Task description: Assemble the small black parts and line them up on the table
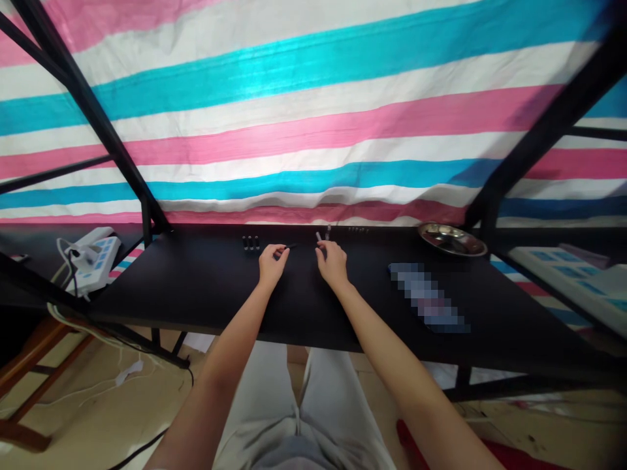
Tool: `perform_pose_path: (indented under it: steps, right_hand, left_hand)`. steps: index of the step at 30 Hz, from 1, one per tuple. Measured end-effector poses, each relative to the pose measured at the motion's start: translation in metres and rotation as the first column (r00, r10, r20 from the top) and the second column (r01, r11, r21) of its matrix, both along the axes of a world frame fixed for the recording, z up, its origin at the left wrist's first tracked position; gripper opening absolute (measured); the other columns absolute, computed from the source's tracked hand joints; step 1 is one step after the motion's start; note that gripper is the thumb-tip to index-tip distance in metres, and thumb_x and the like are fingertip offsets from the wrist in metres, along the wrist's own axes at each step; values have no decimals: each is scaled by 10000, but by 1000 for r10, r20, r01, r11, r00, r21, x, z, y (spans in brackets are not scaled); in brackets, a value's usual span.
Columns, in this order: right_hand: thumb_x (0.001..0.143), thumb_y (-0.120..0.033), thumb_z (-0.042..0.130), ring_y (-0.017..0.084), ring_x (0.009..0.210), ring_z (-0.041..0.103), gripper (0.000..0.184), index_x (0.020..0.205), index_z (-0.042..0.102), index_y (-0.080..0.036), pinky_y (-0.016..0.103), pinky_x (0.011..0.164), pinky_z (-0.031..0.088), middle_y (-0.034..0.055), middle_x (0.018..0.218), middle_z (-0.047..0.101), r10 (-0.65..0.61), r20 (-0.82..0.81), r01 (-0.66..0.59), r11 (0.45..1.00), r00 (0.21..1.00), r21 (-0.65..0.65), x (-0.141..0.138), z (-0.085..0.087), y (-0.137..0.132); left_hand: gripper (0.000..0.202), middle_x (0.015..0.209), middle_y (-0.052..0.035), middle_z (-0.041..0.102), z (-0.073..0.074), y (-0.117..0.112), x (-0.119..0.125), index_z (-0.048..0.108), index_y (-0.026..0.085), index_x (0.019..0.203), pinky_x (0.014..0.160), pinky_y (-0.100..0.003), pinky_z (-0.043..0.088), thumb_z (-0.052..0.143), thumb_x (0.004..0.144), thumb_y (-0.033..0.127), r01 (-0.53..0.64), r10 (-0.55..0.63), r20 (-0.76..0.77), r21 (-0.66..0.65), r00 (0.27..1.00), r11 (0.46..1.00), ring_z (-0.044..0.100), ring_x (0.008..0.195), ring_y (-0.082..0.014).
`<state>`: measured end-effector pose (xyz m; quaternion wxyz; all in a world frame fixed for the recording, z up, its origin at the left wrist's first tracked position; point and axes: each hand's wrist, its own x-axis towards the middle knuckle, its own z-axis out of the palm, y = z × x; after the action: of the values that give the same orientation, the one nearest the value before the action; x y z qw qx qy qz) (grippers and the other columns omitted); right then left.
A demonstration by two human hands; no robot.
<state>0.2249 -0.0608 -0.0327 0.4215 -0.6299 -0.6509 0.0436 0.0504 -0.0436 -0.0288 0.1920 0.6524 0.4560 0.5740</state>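
My left hand (273, 266) is closed in a pinch on a small dark stick-like piece (292, 246) just above the black table. Beside it, my right hand (334, 264) pinches a short, pale, tube-like piece (318, 236). A small clear piece (328, 230) stands just behind the right fingers. To the left of my left hand, three short black cylinders (251, 243) with pale tops stand in a row. Several tiny clear parts (358, 230) lie in a line near the back edge, right of my right hand. Their exact kind is too small to tell.
A round metal dish (453, 240) sits at the table's (196, 281) back right. In front of it lies a blurred-out flat object (428, 298). Black metal posts (117, 156) rise at both ends, with a striped sheet (313, 117) behind. A white power strip (100, 261) is at the left.
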Motion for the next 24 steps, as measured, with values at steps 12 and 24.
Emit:
perform_pose_path:
  steps: [12, 24]
  right_hand:
    - [815, -418, 430, 115, 589, 500, 245, 893, 487, -193, 259, 595, 421, -18, 670, 513, 234, -521, -197, 972, 821, 126, 1, -12, 11]
    - [761, -464, 494, 97, 510, 463, 276, 834, 487, -198, 245, 514, 398, -38, 593, 490, 299, -617, -261, 953, 728, 153, 0, -5, 9]
  left_hand:
    - [128, 775, -29, 624, 1, -2, 2, 656, 168, 822, 580, -232, 426, 602, 742, 251, 89, -90, -24, -51, 996, 995, 542, 635, -101]
    - [149, 785, -37, 641, -1, 1, 2, 674, 174, 799, 558, -232, 422, 625, 718, 290, 75, -69, 76, -88, 995, 993, 538, 633, -106]
